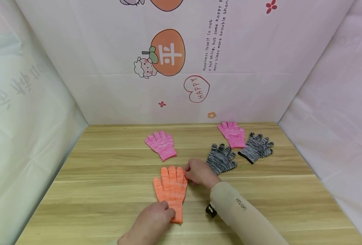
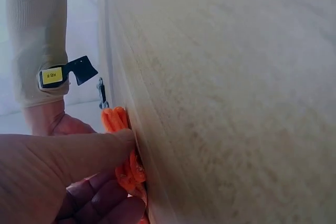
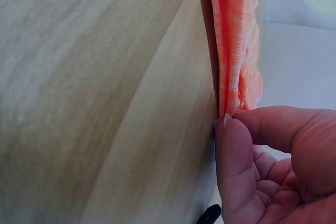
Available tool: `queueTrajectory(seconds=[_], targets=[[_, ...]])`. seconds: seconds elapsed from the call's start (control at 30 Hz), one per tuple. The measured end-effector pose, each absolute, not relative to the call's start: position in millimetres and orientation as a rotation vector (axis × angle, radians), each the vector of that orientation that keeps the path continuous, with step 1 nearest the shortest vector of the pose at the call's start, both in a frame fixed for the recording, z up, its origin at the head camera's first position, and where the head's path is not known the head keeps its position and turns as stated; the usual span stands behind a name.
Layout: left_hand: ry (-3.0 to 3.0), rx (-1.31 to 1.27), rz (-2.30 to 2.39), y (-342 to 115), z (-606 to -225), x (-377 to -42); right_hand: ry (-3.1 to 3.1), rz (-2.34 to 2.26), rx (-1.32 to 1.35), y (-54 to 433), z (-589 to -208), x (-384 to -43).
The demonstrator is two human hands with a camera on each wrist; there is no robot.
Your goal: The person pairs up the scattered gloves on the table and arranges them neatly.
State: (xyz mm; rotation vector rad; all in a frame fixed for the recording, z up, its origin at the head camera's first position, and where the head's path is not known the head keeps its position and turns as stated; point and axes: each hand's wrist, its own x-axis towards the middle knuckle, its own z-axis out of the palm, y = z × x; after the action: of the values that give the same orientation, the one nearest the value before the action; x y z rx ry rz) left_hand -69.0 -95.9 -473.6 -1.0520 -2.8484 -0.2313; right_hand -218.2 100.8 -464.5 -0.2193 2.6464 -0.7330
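An orange knit glove (image 1: 172,187) lies on the wooden table, fingers pointing away and thumb to the left. My left hand (image 1: 153,219) pinches its cuff, thumb on top, from the lower left. At the glove's right edge, near the little finger, my right hand (image 1: 200,172) pinches the fabric. The right wrist view shows the thumb and a fingertip meeting on the layered orange edge (image 3: 231,51). In the left wrist view, the left thumb (image 2: 100,153) lies across the bunched orange fabric (image 2: 126,177).
A pink glove (image 1: 161,144) lies behind, to the left. Another pink glove (image 1: 233,135) touches a dark grey striped glove (image 1: 255,148) at the back right. A second grey glove (image 1: 220,159) lies partly behind my right wrist. White printed sheets (image 1: 245,85) wall the table (image 1: 107,190) on three sides.
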Motion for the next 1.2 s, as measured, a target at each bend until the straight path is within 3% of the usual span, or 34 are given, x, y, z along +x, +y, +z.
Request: queueTrajectory(seconds=[0.3,0.87,1.2], targets=[[-2.819,-0.912,-0.319,-97.4,-472.5,-76.4,2.648,-0.740,-0.207,99.9,-463.3,-216.8],[-2.801,-0.972,-0.111,-92.4,-477.8,-76.7,2.682,-0.761,-0.240,101.4,-458.6,-213.0],[-2.810,-0.996,-0.085,-90.3,-477.4,-76.3,2.686,-0.622,-0.597,70.0,-453.0,-195.8]])
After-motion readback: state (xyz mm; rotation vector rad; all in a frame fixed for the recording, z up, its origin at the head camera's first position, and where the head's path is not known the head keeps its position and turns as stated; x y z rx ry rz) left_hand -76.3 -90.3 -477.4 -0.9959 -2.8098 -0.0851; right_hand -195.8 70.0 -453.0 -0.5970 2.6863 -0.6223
